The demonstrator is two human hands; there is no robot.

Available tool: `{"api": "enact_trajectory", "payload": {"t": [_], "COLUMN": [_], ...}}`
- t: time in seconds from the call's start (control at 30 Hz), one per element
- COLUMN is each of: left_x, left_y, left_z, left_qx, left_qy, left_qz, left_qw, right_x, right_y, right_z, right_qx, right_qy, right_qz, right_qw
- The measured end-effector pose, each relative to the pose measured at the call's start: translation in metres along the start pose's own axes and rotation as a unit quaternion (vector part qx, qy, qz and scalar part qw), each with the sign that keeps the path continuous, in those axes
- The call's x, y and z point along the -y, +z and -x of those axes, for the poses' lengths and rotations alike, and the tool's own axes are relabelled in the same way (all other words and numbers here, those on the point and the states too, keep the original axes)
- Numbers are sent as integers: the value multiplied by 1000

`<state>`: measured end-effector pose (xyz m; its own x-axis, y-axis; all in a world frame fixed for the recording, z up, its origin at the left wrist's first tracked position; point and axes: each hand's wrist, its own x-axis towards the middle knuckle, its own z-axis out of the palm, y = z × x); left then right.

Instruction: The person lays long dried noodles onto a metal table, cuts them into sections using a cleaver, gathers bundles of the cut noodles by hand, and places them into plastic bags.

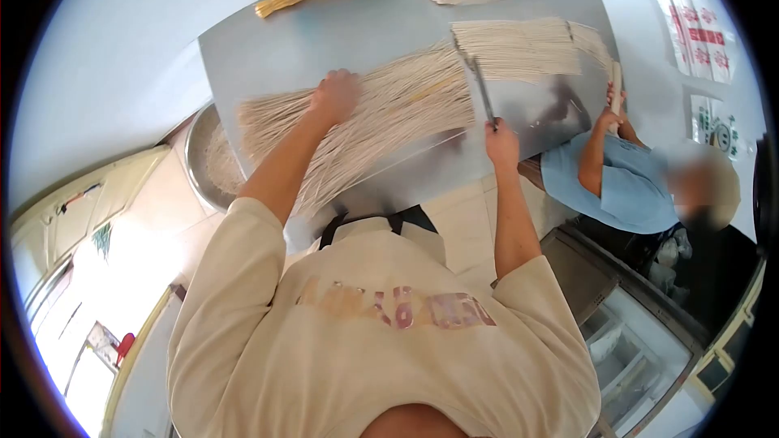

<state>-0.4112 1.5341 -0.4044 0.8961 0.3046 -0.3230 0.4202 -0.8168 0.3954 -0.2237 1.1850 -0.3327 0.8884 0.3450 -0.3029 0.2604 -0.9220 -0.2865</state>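
Head view: right hand (pixel 502 144) clutches a slim metal knife (pixel 484 93); leftward, left hand (pixel 335 97), grip unclear from here, touches thin beige strands (pixel 393 109).

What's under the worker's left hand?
Pale strands lie under the left hand, spread over the table. The hand covers the spot beneath it, so anything else there can't be seen.

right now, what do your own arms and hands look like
Loose beige sleeves end around the elbows, leaving the forearms bare. The left hand and right hand show no gloves, and no watch shows on either wrist. The left hand is slightly blurred; rings are too small to tell.
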Motion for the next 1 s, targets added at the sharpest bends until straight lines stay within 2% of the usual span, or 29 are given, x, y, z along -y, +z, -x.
{"api": "enact_trajectory", "payload": {"t": [0.07, 0.1, 0.17, 0.23, 0.27, 0.33, 0.4, 0.43, 0.57, 0.63, 0.7, 0.87, 0.97, 1.0], "left_x": [-2, -3, -7, -13, -15, -16, -19, -21, -19, -19, -21, -12, 10, 19], "left_y": [0, 1, 7, 6, 7, 7, -2, -6, -6, -7, -10, -14, -16, -24], "left_z": [6, 9, 14, 17, 17, 16, 11, 9, -4, -7, -10, -26, -43, -57], "left_qx": [-18, -40, -38, -61, -60, -92, -66, -36, -38, -14, -5, 48, 0, 101], "left_qy": [1, 13, 5, -7, -9, -5, 7, 21, 41, 69, 66, 52, 61, 62], "left_qz": [14, 32, 35, 38, 40, 31, 5, -22, -48, -87, -83, -88, -14, 72], "left_qw": [1000, 999, 999, 997, 997, 995, 998, 999, 997, 994, 994, 994, 998, 990], "right_x": [10, 27, 73, 111, 112, 132, 176, 172, 162, 165, 175, 163, 164, 166], "right_y": [4, 1, -2, 15, 42, 63, 37, 49, 87, 87, 81, 112, 118, 119], "right_z": [9, 19, 49, 69, 68, 72, 86, 84, 71, 69, 67, 48, 45, 46], "right_qx": [-3, 5, 116, 129, 117, 103, 227, 229, 169, 159, 201, 182, 157, 136], "right_qy": [41, 38, 126, 73, 9, -58, 58, 59, -29, -36, 22, -4, -19, -30], "right_qz": [-110, -111, -301, -306, -268, -228, -214, -211, -138, -126, -114, -80, -51, -39], "right_qw": [993, 993, 938, 940, 956, 966, 948, 948, 976, 978, 973, 980, 986, 990]}}
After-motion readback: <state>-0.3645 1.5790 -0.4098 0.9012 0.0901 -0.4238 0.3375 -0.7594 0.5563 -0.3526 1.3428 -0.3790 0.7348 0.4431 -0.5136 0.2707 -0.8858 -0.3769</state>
